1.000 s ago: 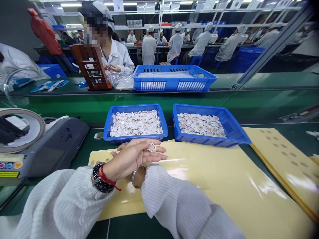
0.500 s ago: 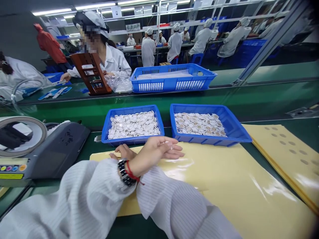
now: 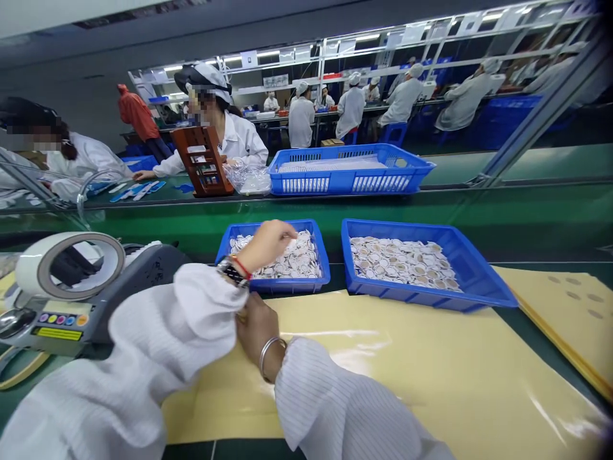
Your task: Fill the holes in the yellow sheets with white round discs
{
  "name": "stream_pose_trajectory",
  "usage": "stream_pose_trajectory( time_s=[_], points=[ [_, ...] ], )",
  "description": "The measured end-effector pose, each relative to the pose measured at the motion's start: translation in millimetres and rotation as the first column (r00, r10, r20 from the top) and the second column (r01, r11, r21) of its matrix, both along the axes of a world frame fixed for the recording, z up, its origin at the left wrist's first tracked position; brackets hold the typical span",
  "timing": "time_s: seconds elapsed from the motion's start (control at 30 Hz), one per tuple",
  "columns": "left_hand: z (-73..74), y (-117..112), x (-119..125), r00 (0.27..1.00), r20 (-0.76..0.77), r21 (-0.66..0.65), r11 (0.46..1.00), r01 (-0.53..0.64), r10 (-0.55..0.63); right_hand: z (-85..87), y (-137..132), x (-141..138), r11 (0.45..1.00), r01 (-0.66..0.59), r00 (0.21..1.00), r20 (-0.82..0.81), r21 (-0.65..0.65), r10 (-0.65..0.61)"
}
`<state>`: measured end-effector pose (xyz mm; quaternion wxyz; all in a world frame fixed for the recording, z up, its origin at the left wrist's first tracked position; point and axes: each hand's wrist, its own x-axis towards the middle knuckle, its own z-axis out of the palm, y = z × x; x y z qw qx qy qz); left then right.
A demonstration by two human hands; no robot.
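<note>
My left hand point(image 3: 271, 244), with a dark dotted watch and red cord at the wrist, is over the left blue bin point(image 3: 274, 285). That bin holds many small round white pieces point(image 3: 301, 259). The hand is blurred and its fingers point right; whether it holds a piece cannot be made out. My right hand point(image 3: 258, 324), wearing silver bangles, is at the left upper part of a glossy yellow sheet point(image 3: 383, 348), under my crossed left forearm. Its fingers are curled and partly hidden by the left sleeve, so what they grip does not show.
A second blue bin point(image 3: 431, 303) of round pieces stands to the right. Beyond it lies a stack of yellow sheets point(image 3: 550, 300) with round marks. A tape dispenser point(image 3: 138, 291) is at left. Behind are a blue basket point(image 3: 352, 182), a brown rack point(image 3: 204, 160) and co-workers.
My left hand has gone from above the yellow sheet, palm up with fingers stretched, forward to the left bin. My right hand has come down and slightly right. The view has shifted.
</note>
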<state>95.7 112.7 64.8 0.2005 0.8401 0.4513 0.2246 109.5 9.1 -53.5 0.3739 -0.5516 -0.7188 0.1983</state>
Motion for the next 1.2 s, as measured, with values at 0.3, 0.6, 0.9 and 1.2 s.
stream_pose_trajectory(
  time_s=[0.3, 0.6, 0.9, 1.2],
  points=[
    [-43.0, 0, -68, 0.981, 0.005, -0.031, 0.981, -0.192, 0.192, -4.1, -2, -1, 0.999, 0.021, 0.999, -0.036, 0.042, -0.019],
    [-28.7, -57, -101, 0.841, 0.444, -0.465, 0.882, -0.078, 0.308, -0.3, -2, 4, 0.998, -0.056, 0.998, -0.013, 0.018, 0.056],
    [-68.6, -95, -143, 0.419, 0.537, -0.824, 0.561, 0.075, 0.732, -2.3, -1, 2, 0.996, -0.09, 0.987, 0.136, -0.012, 0.091],
    [-85.7, -102, -153, 0.304, 0.553, -0.833, 0.52, 0.19, 0.775, -1.9, 0, 2, 0.995, -0.103, 0.973, 0.209, 0.001, 0.1]
  ],
)
